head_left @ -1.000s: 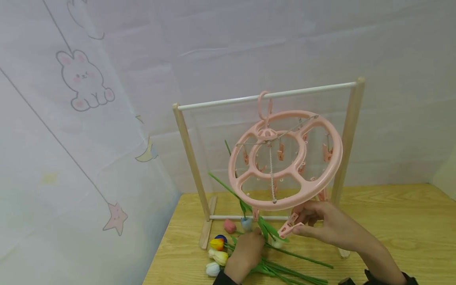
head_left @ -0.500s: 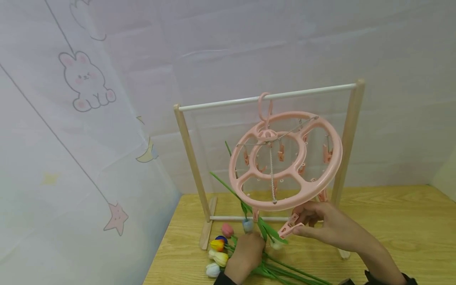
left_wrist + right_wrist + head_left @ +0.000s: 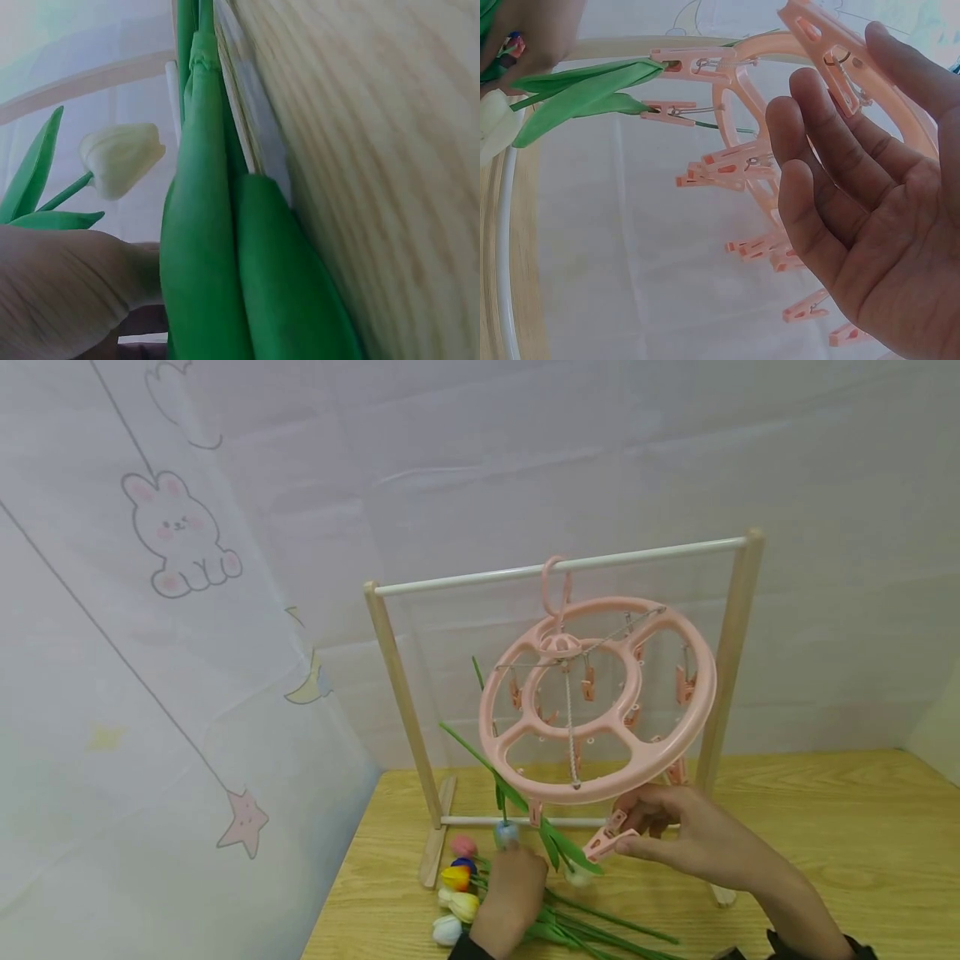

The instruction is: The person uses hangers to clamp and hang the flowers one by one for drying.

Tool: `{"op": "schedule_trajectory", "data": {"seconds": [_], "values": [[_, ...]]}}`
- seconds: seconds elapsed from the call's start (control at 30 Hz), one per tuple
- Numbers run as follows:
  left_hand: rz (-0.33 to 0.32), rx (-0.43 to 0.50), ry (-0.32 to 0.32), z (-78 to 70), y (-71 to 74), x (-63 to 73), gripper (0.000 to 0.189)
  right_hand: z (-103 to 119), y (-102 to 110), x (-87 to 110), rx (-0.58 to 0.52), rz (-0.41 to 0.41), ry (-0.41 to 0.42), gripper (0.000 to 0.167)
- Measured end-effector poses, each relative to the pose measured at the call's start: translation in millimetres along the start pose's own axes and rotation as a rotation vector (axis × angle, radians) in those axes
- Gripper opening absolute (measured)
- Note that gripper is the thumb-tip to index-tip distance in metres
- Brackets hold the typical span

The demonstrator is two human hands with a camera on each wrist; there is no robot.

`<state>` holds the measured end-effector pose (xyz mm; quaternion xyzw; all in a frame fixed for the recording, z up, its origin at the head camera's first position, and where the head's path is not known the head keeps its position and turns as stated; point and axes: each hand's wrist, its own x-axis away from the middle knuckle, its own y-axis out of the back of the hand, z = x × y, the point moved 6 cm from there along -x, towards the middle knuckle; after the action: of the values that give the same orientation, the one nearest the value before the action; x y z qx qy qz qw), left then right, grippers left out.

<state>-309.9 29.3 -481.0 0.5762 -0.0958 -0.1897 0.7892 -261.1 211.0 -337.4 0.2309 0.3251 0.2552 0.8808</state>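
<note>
My left hand (image 3: pixel 513 889) reaches down among the loose artificial tulips. Its curled fingers seem to hold the pink tulip (image 3: pixel 463 846) by the stem, though they are mostly hidden. Green leaves (image 3: pixel 202 210) lie beside that hand in the left wrist view. Its knuckles are close to a head-down blue tulip (image 3: pixel 506 833). Between thumb and fingers, my right hand (image 3: pixel 690 831) pinches a pink clothespin (image 3: pixel 829 60) under the rim of a round clip hanger (image 3: pixel 592 789). A white tulip (image 3: pixel 495 127) hangs head-down nearby, its leaves at another clip (image 3: pixel 694 64).
The hanger hooks onto the white bar (image 3: pixel 652 554) of a wooden rack (image 3: pixel 401 702). More clips (image 3: pixel 765 247) dangle from its rings. Yellow (image 3: pixel 459 904), red-and-yellow (image 3: pixel 455 877) and white tulips (image 3: pixel 447 930) lie on the wooden table (image 3: pixel 832 843) by the left hand.
My left hand has shifted slightly left and toward me. The pink tulip and its stem have moved the same way, and the blue tulip has swung left. The right hand stays in place.
</note>
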Motion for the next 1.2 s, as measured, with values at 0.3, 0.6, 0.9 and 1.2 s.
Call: {"op": "schedule_trajectory", "data": {"seconds": [0.3,0.6,0.9,1.2], "values": [[-0.078,-0.051,0.024,10.2,7.6,1.8,0.016,1,-1,-0.5,0.032,-0.008,0.004,0.018],[-0.143,0.087,-0.096,13.3,14.6,1.9,0.029,1,-1,0.3,0.043,-0.016,0.016,0.019],[-0.111,0.142,-0.210,2.3,13.6,4.5,0.021,1,-1,-0.5,0.016,-0.008,0.032,0.019],[0.014,0.254,-0.186,3.2,6.3,4.9,0.024,1,-1,0.1,0.001,-0.002,0.020,0.019]]}}
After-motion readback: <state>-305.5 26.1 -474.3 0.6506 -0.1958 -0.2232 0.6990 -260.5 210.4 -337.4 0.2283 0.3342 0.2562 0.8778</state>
